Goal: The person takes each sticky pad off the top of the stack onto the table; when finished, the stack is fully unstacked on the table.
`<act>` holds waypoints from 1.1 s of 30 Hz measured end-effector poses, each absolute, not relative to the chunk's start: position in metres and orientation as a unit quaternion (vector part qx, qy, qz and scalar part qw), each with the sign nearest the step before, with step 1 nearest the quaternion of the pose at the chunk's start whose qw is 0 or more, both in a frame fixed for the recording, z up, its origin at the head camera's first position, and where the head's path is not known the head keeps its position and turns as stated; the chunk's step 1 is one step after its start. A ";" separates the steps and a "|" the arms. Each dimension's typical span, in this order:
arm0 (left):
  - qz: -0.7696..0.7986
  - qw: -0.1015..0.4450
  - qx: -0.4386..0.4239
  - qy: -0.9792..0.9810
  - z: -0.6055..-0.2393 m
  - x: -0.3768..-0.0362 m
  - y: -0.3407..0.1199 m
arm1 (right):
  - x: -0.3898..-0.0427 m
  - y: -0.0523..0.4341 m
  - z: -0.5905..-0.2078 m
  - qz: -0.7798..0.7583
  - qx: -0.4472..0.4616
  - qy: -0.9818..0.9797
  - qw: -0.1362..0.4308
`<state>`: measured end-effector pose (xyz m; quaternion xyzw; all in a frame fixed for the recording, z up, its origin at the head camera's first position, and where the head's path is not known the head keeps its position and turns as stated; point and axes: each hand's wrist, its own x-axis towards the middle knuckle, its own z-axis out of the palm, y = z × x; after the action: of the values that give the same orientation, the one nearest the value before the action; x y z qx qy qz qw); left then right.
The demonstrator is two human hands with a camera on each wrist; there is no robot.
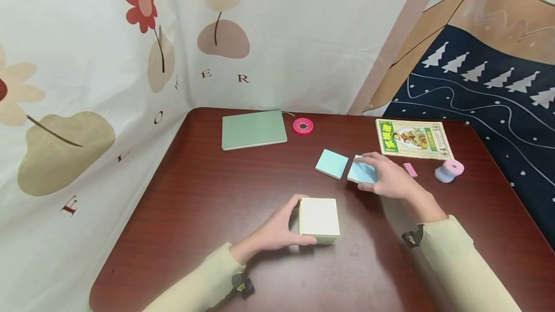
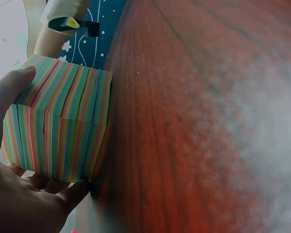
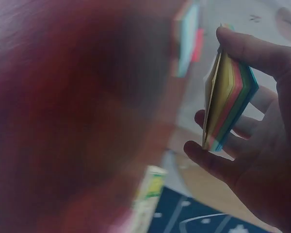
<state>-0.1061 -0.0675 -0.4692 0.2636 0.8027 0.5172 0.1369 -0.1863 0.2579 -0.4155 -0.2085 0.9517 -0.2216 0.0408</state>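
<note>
My left hand (image 1: pixel 277 229) grips a block of stacked sticky-note pads (image 1: pixel 320 216) on the table, thumb on the near side and fingers at the far side. The block's top is pale; in the left wrist view its sides (image 2: pixel 70 141) show multicoloured stripes. To the upper right, my right hand (image 1: pixel 392 177) holds a thin sticky-note pad (image 1: pixel 362 172) with a light blue top. Its edge (image 3: pixel 230 97) shows yellow, pink, green and blue layers in the right wrist view, where the pad appears raised off the table. Left of it lies another light blue pad (image 1: pixel 332 163).
A green notebook (image 1: pixel 254 130) and a pink tape roll (image 1: pixel 303 126) lie at the back of the brown table (image 1: pixel 195 191). Right of my right hand are a printed booklet (image 1: pixel 414 138), a small pink block (image 1: pixel 409 170) and a pink-topped spool-like object (image 1: pixel 449 171). Printed curtains hang behind.
</note>
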 end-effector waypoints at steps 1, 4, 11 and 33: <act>0.516 0.138 0.263 0.803 -0.469 -0.106 -0.068 | -0.188 0.259 -0.420 -0.221 -0.206 0.952 0.047; 0.513 0.138 0.265 0.804 -0.469 -0.106 -0.068 | -0.193 0.262 -0.434 -0.218 -0.199 0.954 0.060; 0.515 0.144 0.263 0.803 -0.468 -0.107 -0.067 | -0.196 0.263 -0.449 -0.216 -0.205 0.953 0.059; 0.524 0.146 0.262 0.797 -0.466 -0.107 -0.068 | -0.185 0.252 -0.413 -0.211 -0.234 0.948 0.054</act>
<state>-0.1068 -0.0679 -0.4664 0.2620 0.7973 0.5237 0.1465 -0.1847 0.2519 -0.4132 -0.2338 0.9477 -0.2105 0.0544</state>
